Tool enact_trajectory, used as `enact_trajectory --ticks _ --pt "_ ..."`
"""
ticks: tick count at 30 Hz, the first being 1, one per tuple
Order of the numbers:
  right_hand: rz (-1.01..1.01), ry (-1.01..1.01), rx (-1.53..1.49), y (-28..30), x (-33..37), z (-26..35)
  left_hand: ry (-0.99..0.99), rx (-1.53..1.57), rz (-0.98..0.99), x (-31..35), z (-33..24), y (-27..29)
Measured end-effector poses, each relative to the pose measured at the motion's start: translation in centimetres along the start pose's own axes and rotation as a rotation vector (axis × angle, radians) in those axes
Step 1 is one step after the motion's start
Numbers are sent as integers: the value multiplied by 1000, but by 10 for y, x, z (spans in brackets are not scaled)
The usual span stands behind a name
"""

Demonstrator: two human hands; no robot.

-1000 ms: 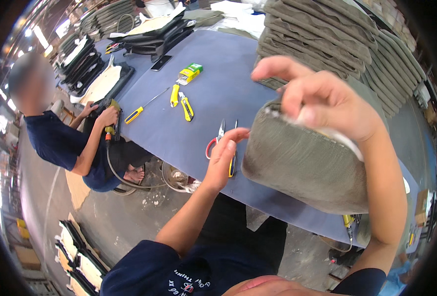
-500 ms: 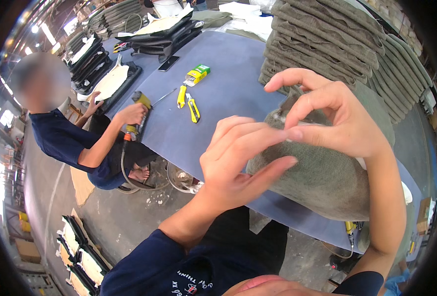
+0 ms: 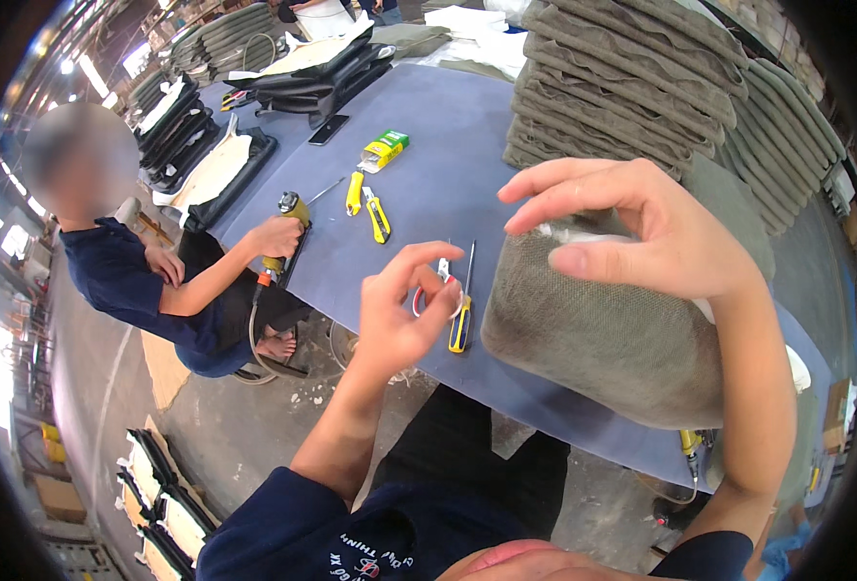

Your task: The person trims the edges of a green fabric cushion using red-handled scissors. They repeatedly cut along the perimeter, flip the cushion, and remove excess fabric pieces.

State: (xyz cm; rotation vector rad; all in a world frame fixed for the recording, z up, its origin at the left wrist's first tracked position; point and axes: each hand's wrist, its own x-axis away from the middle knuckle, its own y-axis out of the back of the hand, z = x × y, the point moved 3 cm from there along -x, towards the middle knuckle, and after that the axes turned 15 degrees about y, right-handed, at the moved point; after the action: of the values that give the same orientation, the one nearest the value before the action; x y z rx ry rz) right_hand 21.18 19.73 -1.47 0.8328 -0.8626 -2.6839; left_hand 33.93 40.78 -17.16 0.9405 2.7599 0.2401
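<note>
A padded grey-green fabric piece [image 3: 603, 339] lies at the table's front right. My right hand [image 3: 642, 228] hovers over its far edge, thumb and fingers apart. Some white material [image 3: 583, 235] shows between that thumb and the fingers, apparently at the fabric's edge. To the left of the piece, my left hand [image 3: 399, 315] is raised above the table edge, its thumb and a finger brought together. Something small and whitish seems to be at these fingertips, too small to name. Behind this hand lie red-handled pliers [image 3: 417, 298], partly hidden, and a yellow-and-blue screwdriver [image 3: 460, 324].
Two yellow cutters [image 3: 378, 220], a green-yellow box [image 3: 384, 150] and a phone [image 3: 329, 130] lie on the blue-grey table [image 3: 428, 116]. Folded grey-green covers [image 3: 622, 87] stand stacked at the back right. At left a seated co-worker [image 3: 128, 271] holds a power tool [image 3: 288, 223].
My left hand has drawn left and away from my right hand, uncovering the pliers and screwdriver. My right hand's fingers have spread. The co-worker's other hand has pulled back from the black-edged pieces.
</note>
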Motion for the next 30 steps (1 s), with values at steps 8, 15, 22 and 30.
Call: enact_trajectory --ticks 8,15,22,30 --pt "17 16 69 -7 0 2 -235 -915 -68 -1 178 -45" --pt "51 73 127 -18 -1 13 -248 -767 106 -6 185 -50" --pt "60 70 155 -19 2 15 -518 -954 172 -1 199 -51" --pt "47 118 173 -29 3 24 -282 -1230 62 -78 203 -23"
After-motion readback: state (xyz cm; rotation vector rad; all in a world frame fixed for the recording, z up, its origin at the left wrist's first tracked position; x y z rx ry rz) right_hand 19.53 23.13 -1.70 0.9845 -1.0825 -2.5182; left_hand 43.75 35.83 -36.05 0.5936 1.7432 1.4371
